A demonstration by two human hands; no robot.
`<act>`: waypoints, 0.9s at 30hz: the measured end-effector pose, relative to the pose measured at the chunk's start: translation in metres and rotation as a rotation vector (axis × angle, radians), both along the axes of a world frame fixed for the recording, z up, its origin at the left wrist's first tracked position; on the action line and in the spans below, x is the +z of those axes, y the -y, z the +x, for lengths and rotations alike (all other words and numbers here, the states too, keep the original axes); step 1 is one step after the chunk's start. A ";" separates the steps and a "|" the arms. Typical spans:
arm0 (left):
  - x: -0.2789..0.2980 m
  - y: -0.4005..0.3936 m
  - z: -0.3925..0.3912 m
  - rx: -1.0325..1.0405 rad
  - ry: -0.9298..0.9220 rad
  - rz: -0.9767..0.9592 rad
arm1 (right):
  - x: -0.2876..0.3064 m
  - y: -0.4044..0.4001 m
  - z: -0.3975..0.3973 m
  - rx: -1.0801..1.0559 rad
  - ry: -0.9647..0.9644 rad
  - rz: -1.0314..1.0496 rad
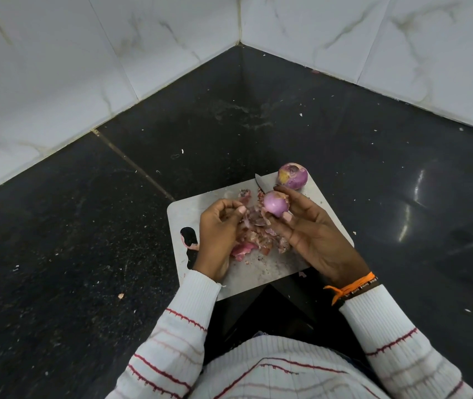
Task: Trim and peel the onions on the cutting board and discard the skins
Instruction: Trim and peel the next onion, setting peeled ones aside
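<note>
Your right hand (313,234) grips a peeled onion (276,203); left hand (221,234) pinches skin scraps (254,234), hiding part of the knife (260,184).

White marble-look walls (56,67), black counter (56,240)

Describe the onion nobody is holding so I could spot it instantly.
Find the pale cutting board on the black counter. At its far corner, beyond the right hand, sits a purple onion. Unlike the smaller onion held in that hand, it rests on the board untouched.
</note>
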State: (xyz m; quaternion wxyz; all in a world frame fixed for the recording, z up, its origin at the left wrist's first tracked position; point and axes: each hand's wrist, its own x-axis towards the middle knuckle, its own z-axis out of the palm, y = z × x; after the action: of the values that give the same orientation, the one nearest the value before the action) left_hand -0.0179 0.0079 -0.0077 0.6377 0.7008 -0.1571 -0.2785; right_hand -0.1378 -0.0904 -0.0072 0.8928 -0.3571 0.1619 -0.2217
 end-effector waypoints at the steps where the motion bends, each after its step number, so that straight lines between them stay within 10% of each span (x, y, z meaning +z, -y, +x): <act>1: 0.000 -0.001 0.000 -0.018 0.031 0.009 | 0.000 0.001 0.000 -0.005 0.006 0.008; 27: 0.014 0.001 -0.005 -0.186 0.557 0.051 | -0.002 -0.003 0.001 -0.062 -0.405 -0.600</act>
State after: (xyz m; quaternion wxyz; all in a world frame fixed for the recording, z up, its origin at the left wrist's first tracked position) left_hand -0.0225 0.0072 0.0061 0.5240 0.7488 -0.3823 -0.1367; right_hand -0.1371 -0.0872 -0.0095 0.6908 -0.6349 0.2741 -0.2112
